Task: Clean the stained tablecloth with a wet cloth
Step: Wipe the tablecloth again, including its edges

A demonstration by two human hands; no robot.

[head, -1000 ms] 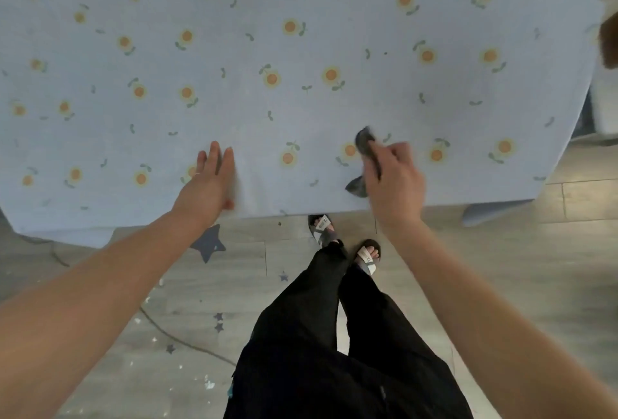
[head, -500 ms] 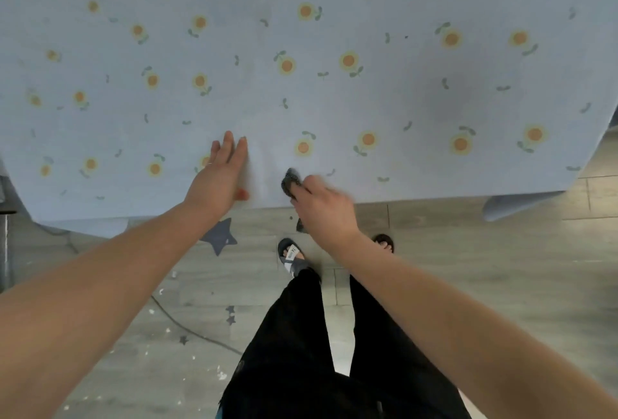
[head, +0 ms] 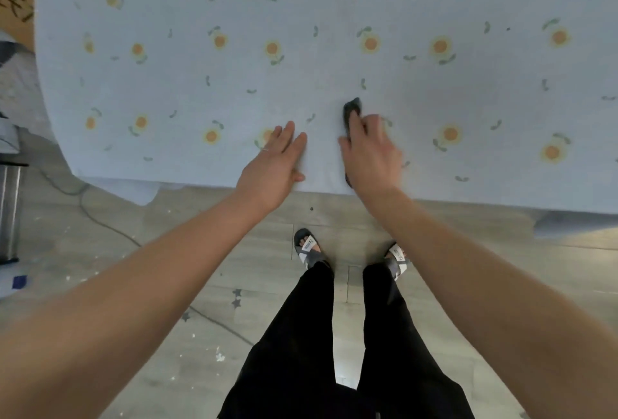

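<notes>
Grey plank flooring (head: 468,268) runs under the near edge of a table draped in a pale blue tablecloth (head: 301,77) printed with small orange flowers. At far left a brown cardboard box (head: 15,7) with dark lettering stands past the cloth's curved left edge, and below it a metal post (head: 10,211) rises from the floor beside a thin cable (head: 100,224) trailing across the planks. That side of the floor is otherwise open. The cloth's hem hangs along the table's near edge, straight across the middle and dipping into folds at the left and right corners.

Near that hem, the left hand (head: 272,167) lies flat and open on the tablecloth, fingers together and pointing away from the person. Just beside it, apart by a narrow strip of fabric, the right hand (head: 371,154) is closed over a dark grey cloth (head: 352,110), pressing it onto the tablecloth. The cloth's long axis runs away from the person: one end pokes out beyond the fingertips, another bit shows under the wrist at the hem. To the right, the patterned surface is bare to the frame's edge.

Below, black trousers (head: 334,351) and two sandals (head: 309,248) stand on the planks close to the table.
</notes>
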